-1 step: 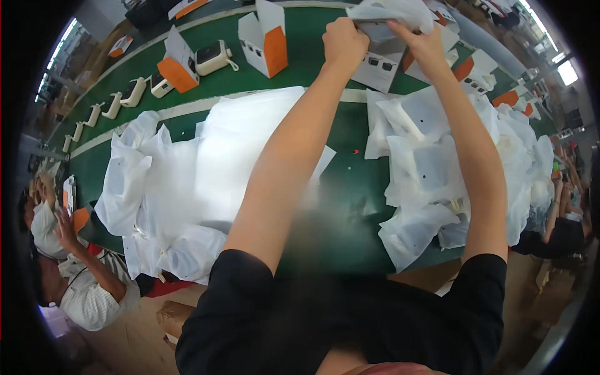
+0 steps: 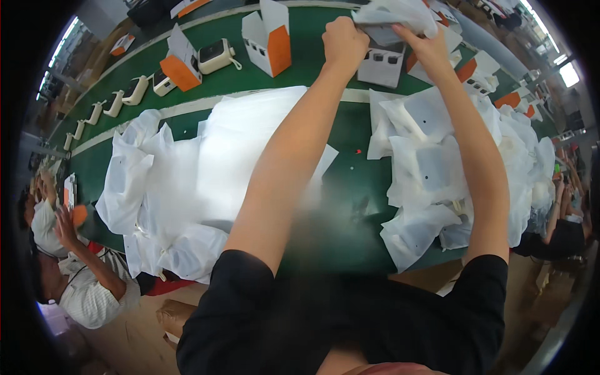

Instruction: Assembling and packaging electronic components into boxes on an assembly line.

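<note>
Both arms reach to the far side of the green bench. My right hand (image 2: 428,49) is closed on a white translucent bag (image 2: 400,14), its thumb along the lower edge; the bag's contents are hard to make out. The bag is over a white carton (image 2: 380,67) with dark pictures on its front. My left hand (image 2: 345,44) is a closed fist at the left of the bag and carton; what its fingers hold, if anything, is hidden.
A stack of white sheets (image 2: 240,144) lies between bagged items at left (image 2: 128,181) and more bagged items (image 2: 428,165) at right. Behind, open orange-and-white cartons (image 2: 278,50) and cream devices with straps (image 2: 214,56) line the belt. A co-worker (image 2: 94,290) sits at the left.
The carton under the bag has tipped slightly, showing its front lower and shorter. Both hands stay nearly in place; the whole view has shifted a little.
</note>
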Available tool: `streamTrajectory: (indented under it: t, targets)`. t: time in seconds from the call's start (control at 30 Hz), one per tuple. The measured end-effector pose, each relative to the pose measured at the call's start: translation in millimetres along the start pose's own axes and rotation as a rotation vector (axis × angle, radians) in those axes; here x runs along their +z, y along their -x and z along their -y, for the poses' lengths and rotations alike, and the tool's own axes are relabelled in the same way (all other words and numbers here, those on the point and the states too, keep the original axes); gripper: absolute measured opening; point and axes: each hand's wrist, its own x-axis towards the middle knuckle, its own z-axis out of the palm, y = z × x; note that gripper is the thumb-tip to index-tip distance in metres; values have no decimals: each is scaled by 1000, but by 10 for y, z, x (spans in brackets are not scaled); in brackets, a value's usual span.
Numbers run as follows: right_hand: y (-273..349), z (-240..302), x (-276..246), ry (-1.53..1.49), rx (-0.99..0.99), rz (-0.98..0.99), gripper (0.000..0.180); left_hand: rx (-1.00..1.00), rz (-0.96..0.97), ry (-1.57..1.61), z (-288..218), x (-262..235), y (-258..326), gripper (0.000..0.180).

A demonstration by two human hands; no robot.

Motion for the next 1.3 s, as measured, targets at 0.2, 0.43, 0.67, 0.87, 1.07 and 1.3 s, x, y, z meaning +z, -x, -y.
streamTrajectory:
  t: [0.2,0.43,0.67,0.87,1.07,1.3]
  targets:
    - [234,137,-20,283,-129,320,43,30,-74,230,13,-98,108,22]
    - [88,-8,147,774,-375,605,49,121,66,70,116,-854,503,23]
    - [106,1010,382,340,-64,730,24,36,77,-364,831,-2401,2460,23]
    - [-433,849,2323,177,29,874,35,58,-20,-242,830,-2241,2474,13]
    - [-662,91,3792,475,353,54,59,93,-96,-177,889,-2197,2434,20]
    - [-820,243,3782,-137,800,639,43,60,82,-410,819,-2432,2540,36]
